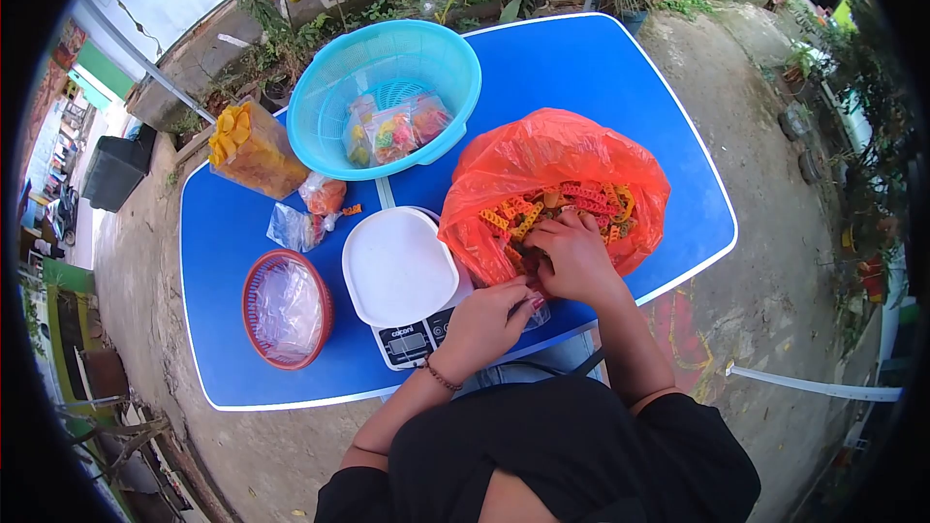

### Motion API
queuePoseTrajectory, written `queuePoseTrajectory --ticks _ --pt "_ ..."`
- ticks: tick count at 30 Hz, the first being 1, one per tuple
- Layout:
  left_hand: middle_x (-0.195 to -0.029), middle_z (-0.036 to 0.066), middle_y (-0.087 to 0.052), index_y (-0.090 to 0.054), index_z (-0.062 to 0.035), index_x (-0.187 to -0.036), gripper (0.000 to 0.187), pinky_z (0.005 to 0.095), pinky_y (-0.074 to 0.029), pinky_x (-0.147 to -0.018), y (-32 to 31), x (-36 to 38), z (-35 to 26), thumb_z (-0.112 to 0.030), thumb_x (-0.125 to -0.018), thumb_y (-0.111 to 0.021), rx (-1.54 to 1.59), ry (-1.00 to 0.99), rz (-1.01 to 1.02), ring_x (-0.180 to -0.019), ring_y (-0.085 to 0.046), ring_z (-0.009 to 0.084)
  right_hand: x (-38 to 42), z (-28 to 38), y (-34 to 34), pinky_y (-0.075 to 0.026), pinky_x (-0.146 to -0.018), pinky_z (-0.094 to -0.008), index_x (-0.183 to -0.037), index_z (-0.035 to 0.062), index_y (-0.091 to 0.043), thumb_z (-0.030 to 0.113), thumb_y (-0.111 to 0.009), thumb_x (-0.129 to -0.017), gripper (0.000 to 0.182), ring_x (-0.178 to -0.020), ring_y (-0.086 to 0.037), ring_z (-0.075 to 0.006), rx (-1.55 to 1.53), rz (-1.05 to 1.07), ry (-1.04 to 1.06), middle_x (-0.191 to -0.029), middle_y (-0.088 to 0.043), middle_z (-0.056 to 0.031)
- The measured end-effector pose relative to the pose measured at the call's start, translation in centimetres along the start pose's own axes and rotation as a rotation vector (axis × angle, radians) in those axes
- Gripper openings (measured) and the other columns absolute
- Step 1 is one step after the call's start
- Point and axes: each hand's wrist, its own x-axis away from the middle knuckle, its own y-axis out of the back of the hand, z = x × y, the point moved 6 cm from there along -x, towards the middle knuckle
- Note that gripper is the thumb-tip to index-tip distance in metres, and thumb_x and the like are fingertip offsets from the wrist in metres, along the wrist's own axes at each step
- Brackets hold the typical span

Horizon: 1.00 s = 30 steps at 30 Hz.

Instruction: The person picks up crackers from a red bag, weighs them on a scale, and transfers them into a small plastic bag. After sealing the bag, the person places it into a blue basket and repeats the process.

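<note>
A red plastic bag (pixel 552 140) stands wide open at the table's right side, with orange, red and yellow ladder-shaped crackers (pixel 523 223) inside. At its near edge, my left hand (pixel 492 322) pinches a small clear plastic bag (pixel 536 316), mostly hidden under the fingers. My right hand (pixel 573 257) is at the mouth of the red bag, its curled fingers against the crackers; what they grip is hidden. Just left of my hands is a digital kitchen scale (pixel 412 344) carrying a white tray (pixel 399 266).
A turquoise basket (pixel 310 97) holds several filled packets (pixel 395 134) at the back. To the left are a bag of yellow chips (pixel 257 150), small packets (pixel 295 226) and a red basket (pixel 249 305) of clear bags (pixel 289 308). The blue table (pixel 572 58) has a white rim.
</note>
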Motion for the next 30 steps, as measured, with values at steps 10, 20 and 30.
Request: queuePoseTrajectory --ticks 10,20,30 --pt "-0.097 0.014 -0.072 -0.071 -0.0050 -0.099 0.020 0.0452 -0.055 -0.070 0.8 0.2 -0.7 -0.022 -0.095 -0.063 -0.051 0.016 0.035 -0.082 -0.068 0.0374 0.0 -0.7 -0.4 -0.043 -0.088 -0.0439 -0.100 0.0134 -0.073 0.017 -0.071 -0.081 0.020 -0.099 -0.060 -0.0273 0.016 -0.155 -0.030 -0.093 -0.070 -0.0049" --pt "-0.110 0.014 -0.072 -0.071 -0.0043 -0.101 0.022 0.0433 -0.056 -0.076 0.8 0.2 -0.7 -0.023 -0.096 -0.063 -0.019 0.020 0.069 -0.088 -0.069 0.0373 0.8 -1.1 1.5 -0.042 -0.083 -0.0418 -0.090 0.0137 -0.071 0.014 -0.075 -0.075 0.016 -0.090 -0.062 -0.0259 -0.127 -0.244 -0.068 -0.086 -0.068 -0.0035" --pt "-0.122 0.023 -0.068 -0.072 -0.0041 -0.105 0.017 0.0365 -0.057 -0.072 0.4 0.3 -0.3 -0.016 -0.093 -0.067 0.111 -0.001 0.072 -0.074 -0.071 0.0335 1.4 -2.0 2.1 -0.040 -0.084 -0.0397 -0.082 0.0153 -0.073 0.016 -0.079 -0.070 0.013 -0.091 -0.061 -0.0241 0.035 -0.244 -0.051 -0.087 -0.066 -0.0002"
